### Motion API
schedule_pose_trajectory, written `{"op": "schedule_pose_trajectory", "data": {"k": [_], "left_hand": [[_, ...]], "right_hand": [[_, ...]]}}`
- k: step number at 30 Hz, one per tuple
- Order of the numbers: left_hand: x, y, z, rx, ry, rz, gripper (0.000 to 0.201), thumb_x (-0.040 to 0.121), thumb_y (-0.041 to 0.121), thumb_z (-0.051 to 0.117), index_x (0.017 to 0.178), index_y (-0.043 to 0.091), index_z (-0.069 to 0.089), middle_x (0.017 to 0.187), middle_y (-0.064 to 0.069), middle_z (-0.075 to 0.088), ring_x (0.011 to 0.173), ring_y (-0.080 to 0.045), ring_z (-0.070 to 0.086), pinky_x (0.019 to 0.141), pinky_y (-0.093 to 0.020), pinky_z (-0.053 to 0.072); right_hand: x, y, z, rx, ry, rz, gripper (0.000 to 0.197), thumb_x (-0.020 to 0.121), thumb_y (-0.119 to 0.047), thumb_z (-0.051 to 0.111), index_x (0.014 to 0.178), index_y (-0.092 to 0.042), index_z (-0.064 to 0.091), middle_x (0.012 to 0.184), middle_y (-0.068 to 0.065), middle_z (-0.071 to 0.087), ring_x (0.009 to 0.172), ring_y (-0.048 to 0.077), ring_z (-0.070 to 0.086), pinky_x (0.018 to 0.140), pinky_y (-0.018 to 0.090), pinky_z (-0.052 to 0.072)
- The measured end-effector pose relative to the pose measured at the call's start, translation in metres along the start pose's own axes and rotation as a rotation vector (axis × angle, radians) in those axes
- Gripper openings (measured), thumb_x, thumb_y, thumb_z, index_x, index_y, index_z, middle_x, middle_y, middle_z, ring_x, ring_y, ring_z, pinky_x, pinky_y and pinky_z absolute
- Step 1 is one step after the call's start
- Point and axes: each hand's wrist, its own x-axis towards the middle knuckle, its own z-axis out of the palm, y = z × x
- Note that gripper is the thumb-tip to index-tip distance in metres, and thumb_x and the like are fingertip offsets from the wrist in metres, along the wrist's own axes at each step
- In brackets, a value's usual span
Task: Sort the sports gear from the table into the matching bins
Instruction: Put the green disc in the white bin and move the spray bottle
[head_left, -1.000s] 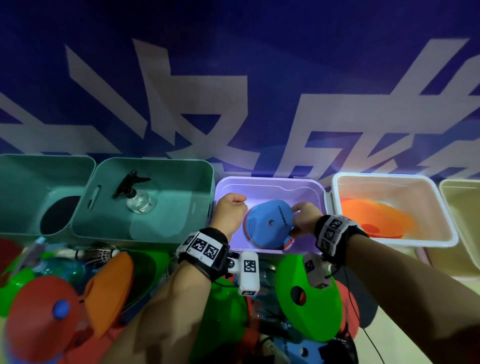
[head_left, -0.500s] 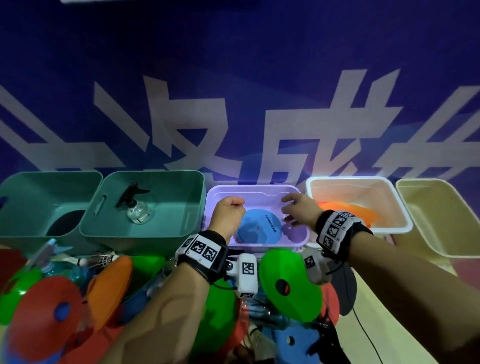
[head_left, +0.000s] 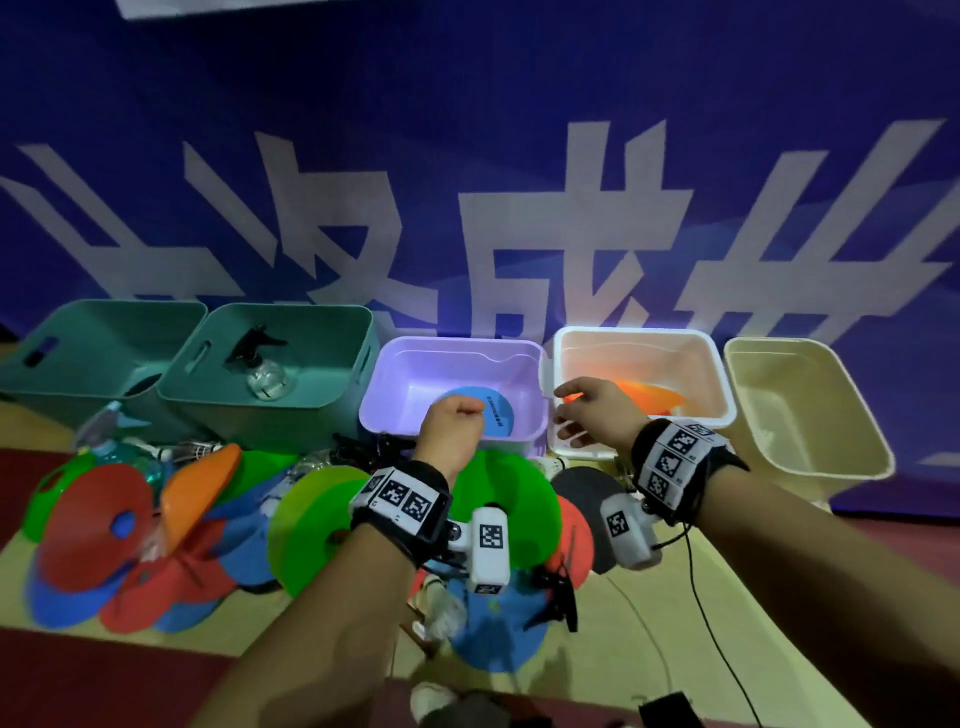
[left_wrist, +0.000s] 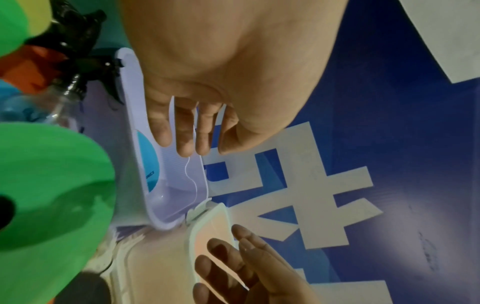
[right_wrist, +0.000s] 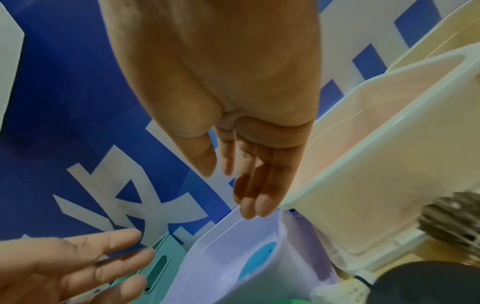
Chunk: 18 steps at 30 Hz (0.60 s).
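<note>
A blue cone disc (head_left: 496, 415) lies flat in the purple bin (head_left: 457, 353), touched by neither hand. My left hand (head_left: 452, 418) hovers over the bin's front edge. In the left wrist view its fingers (left_wrist: 191, 142) hang loosely and hold nothing. My right hand (head_left: 574, 415) is spread and empty over the gap between the purple bin and the white bin (head_left: 722, 384). The right wrist view shows its fingers (right_wrist: 250, 197) straight above the purple bin's rim (right_wrist: 228, 224). An orange disc (head_left: 649, 400) lies in the white bin.
Two teal bins (head_left: 104, 332) stand at the left; the nearer one holds a clear spray bottle (head_left: 265, 374). A cream bin (head_left: 805, 415) stands far right. Red, green, orange and blue discs (head_left: 98, 525), a black paddle (head_left: 584, 493), shuttlecocks (head_left: 200, 449) and a bottle crowd the table's front.
Both hands held the blue disc tilted in the purple bin; it now lies flat and free. The left hand drew back to the front edge, the right moved toward the white bin.
</note>
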Motion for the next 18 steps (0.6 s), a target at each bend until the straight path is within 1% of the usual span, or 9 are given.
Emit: {"op": "schedule_pose_trajectory", "data": {"k": [4, 7, 9, 11, 13, 14, 15, 16, 18], "left_hand": [[-0.043, -0.005, 0.041, 0.019, 0.042, -0.009, 0.025, 0.087, -0.002, 0.051, 0.104, 0.009, 0.067, 0.091, -0.005, 0.061, 0.080, -0.017, 0.054, 0.064, -0.023, 0.042], [-0.070, -0.016, 0.061, 0.029, 0.087, -0.049, 0.024, 0.088, -0.001, 0.050, 0.102, 0.009, 0.066, 0.080, -0.004, 0.059, 0.066, -0.015, 0.051, 0.044, -0.016, 0.042], [-0.084, -0.023, 0.064, 0.026, 0.123, -0.084, 0.025, 0.089, -0.002, 0.049, 0.104, 0.009, 0.066, 0.080, -0.005, 0.058, 0.062, -0.013, 0.050, 0.036, -0.013, 0.039], [-0.097, -0.031, 0.065, 0.010, 0.149, -0.132, 0.025, 0.090, -0.004, 0.048, 0.106, 0.006, 0.064, 0.086, -0.007, 0.058, 0.065, -0.014, 0.050, 0.041, -0.013, 0.041], [-0.110, -0.036, 0.063, 0.011, 0.187, -0.172, 0.023, 0.087, 0.003, 0.053, 0.105, 0.009, 0.066, 0.095, -0.008, 0.062, 0.075, -0.020, 0.054, 0.059, -0.021, 0.047], [-0.113, -0.041, 0.062, 0.032, 0.203, -0.195, 0.024, 0.081, 0.013, 0.056, 0.103, 0.015, 0.067, 0.099, -0.007, 0.065, 0.079, -0.023, 0.056, 0.067, -0.028, 0.048], [-0.114, -0.047, 0.060, 0.061, 0.219, -0.220, 0.027, 0.072, 0.021, 0.056, 0.097, 0.022, 0.067, 0.100, -0.008, 0.068, 0.077, -0.024, 0.057, 0.069, -0.032, 0.047], [-0.115, -0.054, 0.058, 0.087, 0.226, -0.235, 0.030, 0.065, 0.026, 0.054, 0.093, 0.026, 0.065, 0.098, -0.009, 0.069, 0.073, -0.025, 0.057, 0.067, -0.033, 0.046], [-0.112, -0.068, 0.054, 0.114, 0.227, -0.250, 0.030, 0.065, 0.027, 0.053, 0.093, 0.027, 0.063, 0.096, -0.012, 0.069, 0.068, -0.026, 0.056, 0.064, -0.033, 0.045]], "right_hand": [[-0.032, 0.032, -0.034, 0.015, -0.044, 0.008, 0.021, 0.092, -0.002, 0.054, 0.112, -0.008, 0.055, 0.086, 0.019, 0.061, 0.062, 0.027, 0.057, 0.049, 0.027, 0.045], [-0.047, 0.055, -0.054, -0.013, -0.066, 0.039, 0.022, 0.091, -0.002, 0.054, 0.111, -0.009, 0.055, 0.085, 0.018, 0.063, 0.060, 0.026, 0.058, 0.049, 0.028, 0.046], [-0.056, 0.068, -0.059, -0.011, -0.082, 0.060, 0.021, 0.090, 0.000, 0.052, 0.110, -0.009, 0.054, 0.082, 0.018, 0.061, 0.057, 0.025, 0.055, 0.052, 0.030, 0.044], [-0.064, 0.078, -0.063, -0.030, -0.113, 0.063, 0.020, 0.090, 0.001, 0.052, 0.106, -0.011, 0.054, 0.079, 0.017, 0.061, 0.059, 0.025, 0.055, 0.054, 0.032, 0.045], [-0.071, 0.084, -0.065, -0.024, -0.145, 0.061, 0.019, 0.089, 0.001, 0.052, 0.102, -0.012, 0.054, 0.078, 0.016, 0.060, 0.062, 0.026, 0.055, 0.056, 0.033, 0.045], [-0.072, 0.086, -0.065, -0.012, -0.154, 0.061, 0.018, 0.089, 0.002, 0.052, 0.099, -0.013, 0.054, 0.078, 0.016, 0.059, 0.062, 0.026, 0.055, 0.056, 0.033, 0.045], [-0.073, 0.087, -0.065, -0.004, -0.161, 0.063, 0.018, 0.089, 0.003, 0.052, 0.097, -0.014, 0.054, 0.078, 0.016, 0.059, 0.062, 0.026, 0.054, 0.055, 0.032, 0.044], [-0.073, 0.090, -0.063, 0.008, -0.168, 0.067, 0.018, 0.089, 0.003, 0.052, 0.095, -0.013, 0.054, 0.077, 0.016, 0.059, 0.061, 0.025, 0.054, 0.054, 0.031, 0.042], [-0.074, 0.093, -0.058, 0.029, -0.179, 0.074, 0.017, 0.090, 0.004, 0.051, 0.098, -0.011, 0.054, 0.075, 0.014, 0.059, 0.059, 0.024, 0.052, 0.052, 0.028, 0.040]]}}
